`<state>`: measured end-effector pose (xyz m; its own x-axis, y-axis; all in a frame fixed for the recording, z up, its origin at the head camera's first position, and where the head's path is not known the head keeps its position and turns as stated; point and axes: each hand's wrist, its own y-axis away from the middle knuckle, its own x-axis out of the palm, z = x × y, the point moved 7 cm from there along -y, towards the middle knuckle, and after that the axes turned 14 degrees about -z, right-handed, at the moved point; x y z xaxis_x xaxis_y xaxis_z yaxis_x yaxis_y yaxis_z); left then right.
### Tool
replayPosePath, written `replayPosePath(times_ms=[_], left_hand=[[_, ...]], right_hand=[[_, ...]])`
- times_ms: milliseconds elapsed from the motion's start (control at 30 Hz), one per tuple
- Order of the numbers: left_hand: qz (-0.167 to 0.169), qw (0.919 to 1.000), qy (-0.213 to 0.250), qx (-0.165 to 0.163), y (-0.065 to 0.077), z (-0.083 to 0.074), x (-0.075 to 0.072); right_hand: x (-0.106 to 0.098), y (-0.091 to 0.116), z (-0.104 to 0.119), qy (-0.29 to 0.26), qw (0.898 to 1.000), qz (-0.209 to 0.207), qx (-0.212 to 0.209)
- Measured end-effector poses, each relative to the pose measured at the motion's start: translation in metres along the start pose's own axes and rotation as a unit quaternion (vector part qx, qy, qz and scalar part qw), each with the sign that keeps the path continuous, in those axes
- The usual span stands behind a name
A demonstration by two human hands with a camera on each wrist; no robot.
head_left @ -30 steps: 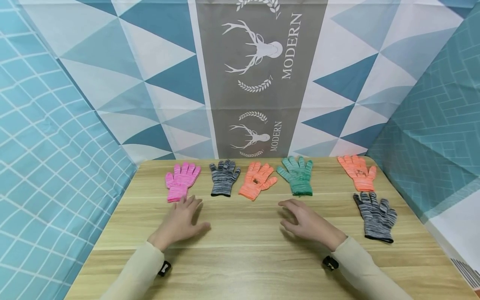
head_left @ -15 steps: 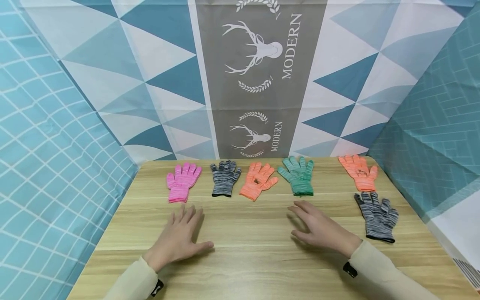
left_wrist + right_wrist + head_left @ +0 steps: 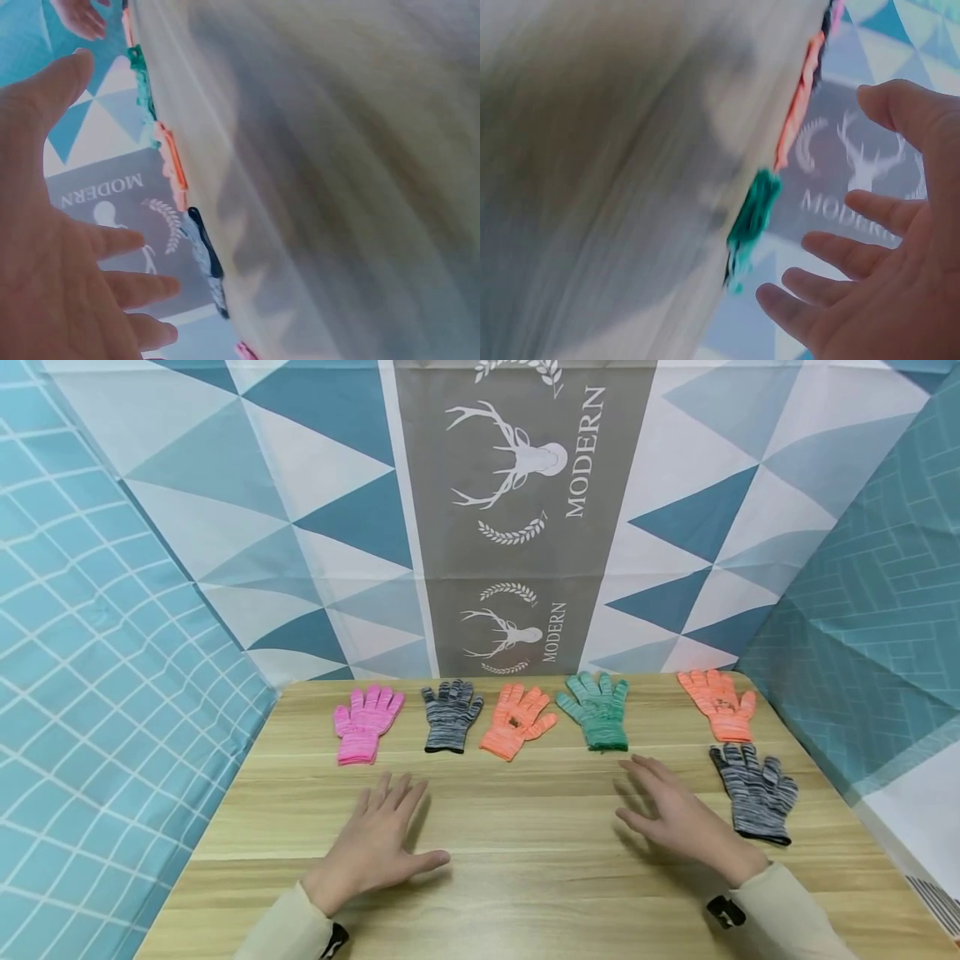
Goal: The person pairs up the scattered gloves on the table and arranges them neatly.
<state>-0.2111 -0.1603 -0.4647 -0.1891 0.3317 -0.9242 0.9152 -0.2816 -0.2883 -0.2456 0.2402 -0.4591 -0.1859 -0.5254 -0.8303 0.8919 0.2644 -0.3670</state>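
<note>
My left hand hovers over the table with its fingers spread, holding nothing, below a pink glove. On the other side my right hand is also bare and relaxed, nearest the green glove and a grey-black glove at the right. Between the pink and green gloves lie another dark grey glove and an orange glove. A second orange glove rests at the far right corner. In the right wrist view the green glove shows edge-on beyond the fingertips.
All the gloves lie flat on a wooden table. Behind it hangs a patterned cloth with deer heads, and blue cloth covers the left side. Dark wrist cameras sit at the cuffs.
Both hands have drawn back from the gloves and shifted to the right. The left hand has left the pink glove's cuff, and its fingers have spread. The gloves lie as before.
</note>
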Motion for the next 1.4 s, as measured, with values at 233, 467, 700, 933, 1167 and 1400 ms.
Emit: replayPosePath(times_ms=[233,467,700,933,1167,1400], left_hand=[[-0.01,0.9999,0.004,-0.002,-0.002,-0.007,-0.006],[-0.007,0.9998,0.017,-0.006,0.002,-0.013,-0.006],[-0.003,0.9996,0.025,-0.015,0.007,-0.014,-0.005],[0.01,0.9987,0.034,-0.037,0.013,-0.007,-0.001],[0.006,0.9981,0.034,-0.052,0.017,0.0,-0.002],[0.003,0.9976,0.034,-0.06,0.02,0.003,-0.001]], right_hand=[[-0.03,0.002,-0.037,-0.01,0.998,-0.038,0.045],[-0.056,0.012,-0.082,0.015,0.993,-0.071,0.089],[-0.068,0.026,-0.128,0.037,0.985,-0.047,0.162],[-0.075,0.04,-0.165,0.074,0.97,-0.033,0.23],[-0.076,0.046,-0.175,0.093,0.968,-0.047,0.226],[-0.072,0.048,-0.178,0.108,0.966,-0.031,0.232]])
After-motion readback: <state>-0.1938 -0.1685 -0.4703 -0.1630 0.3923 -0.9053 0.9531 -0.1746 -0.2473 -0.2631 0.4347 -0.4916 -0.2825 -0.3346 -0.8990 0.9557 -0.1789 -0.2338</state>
